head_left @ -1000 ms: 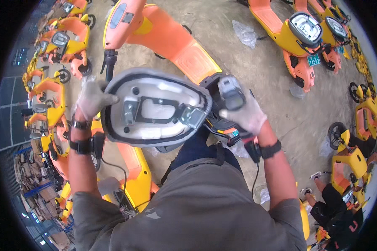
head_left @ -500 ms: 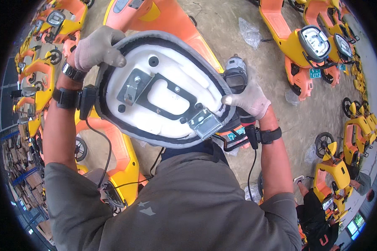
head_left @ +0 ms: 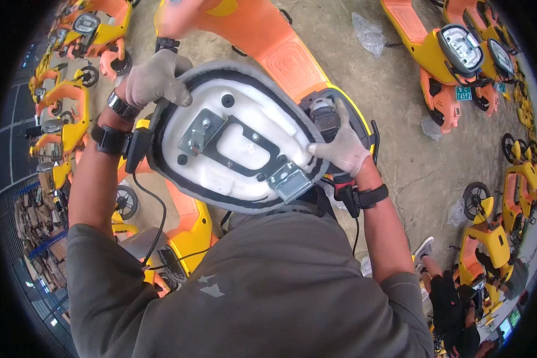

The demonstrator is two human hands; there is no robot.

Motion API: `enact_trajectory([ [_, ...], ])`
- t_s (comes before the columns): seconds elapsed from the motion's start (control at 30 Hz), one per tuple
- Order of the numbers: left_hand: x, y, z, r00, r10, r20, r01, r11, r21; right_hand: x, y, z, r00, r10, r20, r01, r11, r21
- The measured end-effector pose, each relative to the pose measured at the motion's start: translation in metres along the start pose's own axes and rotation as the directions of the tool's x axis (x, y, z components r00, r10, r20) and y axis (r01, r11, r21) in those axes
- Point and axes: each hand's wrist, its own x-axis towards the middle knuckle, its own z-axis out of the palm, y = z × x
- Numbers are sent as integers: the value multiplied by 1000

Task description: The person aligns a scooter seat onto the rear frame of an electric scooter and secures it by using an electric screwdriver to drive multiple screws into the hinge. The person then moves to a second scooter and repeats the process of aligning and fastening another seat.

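A grey-rimmed scooter seat [head_left: 253,92] is held in front of me with its white underside up. Dark metal plating and a shiny bracket [head_left: 290,180] are fixed to that underside. My left hand [head_left: 158,80], in a pale work glove, grips the upper left rim with the thumb over the edge. At the right rim my gloved right hand [head_left: 343,146] presses its thumb on the seat. That same hand also holds a grey power drill [head_left: 323,116] against the seat's outer side. Its other fingers are mostly hidden.
An orange and yellow scooter [head_left: 292,65] stands just beyond the seat, another [head_left: 191,221] at lower left. More scooters [head_left: 423,51] line both sides. Clear plastic wrap [head_left: 369,34] lies on the concrete floor. Another person [head_left: 450,304] is at lower right.
The scooters have shifted right and partly downward in view. The drill has come left and lower, closer to the seat. Both hands keep their hold on the seat.
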Motion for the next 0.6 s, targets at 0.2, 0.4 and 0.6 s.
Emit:
enact_trajectory([
  [0.2, -5, -36, 10, 984, 53, -169, -56, 998, -13, 5, -8, 1, 988, -9, 155, 12, 1000, -18],
  [0.4, -50, 13, 100, 748, 43, -662, -4, 998, 60, 1, -2, -6, 983, 129, 129, -124, 991, -45],
  [0.6, -34, 15, 237, 993, 104, 47, -89, 963, -254, 1, 5, -3, 981, 164, 102, -168, 985, 31],
])
